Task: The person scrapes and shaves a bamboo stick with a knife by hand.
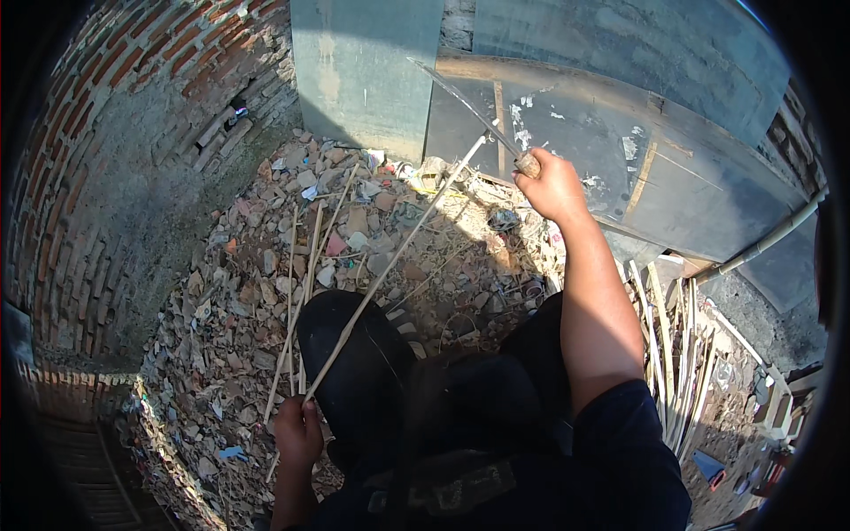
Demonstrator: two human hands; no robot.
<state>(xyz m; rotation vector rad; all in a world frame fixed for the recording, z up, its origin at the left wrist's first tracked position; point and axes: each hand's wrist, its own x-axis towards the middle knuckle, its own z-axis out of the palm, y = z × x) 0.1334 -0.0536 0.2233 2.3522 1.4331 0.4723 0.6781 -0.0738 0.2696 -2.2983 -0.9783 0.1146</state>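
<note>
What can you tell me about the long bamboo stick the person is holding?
The bamboo stick is thin, pale and straight, like a split strip. The left hand grips its lower end; it slants up and right across the dark-clothed knee to the blade of the knife held in the right hand. Rubble lies beneath it.

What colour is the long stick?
Pale tan stick, best seen in the head view.
</note>
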